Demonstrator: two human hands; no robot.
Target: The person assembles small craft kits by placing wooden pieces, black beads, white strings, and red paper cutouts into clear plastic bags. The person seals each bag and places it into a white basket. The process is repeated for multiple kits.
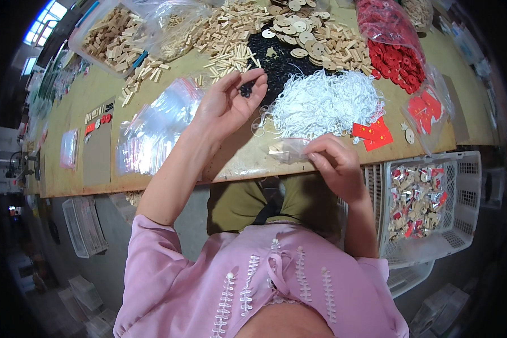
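Observation:
My left hand [231,104] is raised at the edge of a pile of small black pieces [276,62]. Its fingers and thumb curl together around a few of these black pieces [245,89], whose exact shape I cannot make out. By the table's front edge, my right hand [339,163] pinches the side of a small clear plastic bag [287,150]. Pale wooden bits show inside that bag, which lies on the tabletop. Just beyond it spreads a heap of white strings [324,98], with small red flags with yellow stars [373,134] at its right.
Wooden discs [304,36], wooden blocks [343,48] and short sticks [231,59] are heaped at the back. Red discs [397,63] spill from a bag. Empty zip bags [160,129] lie left, beside a sample card [98,149]. A white basket [462,236] of filled packets stands right.

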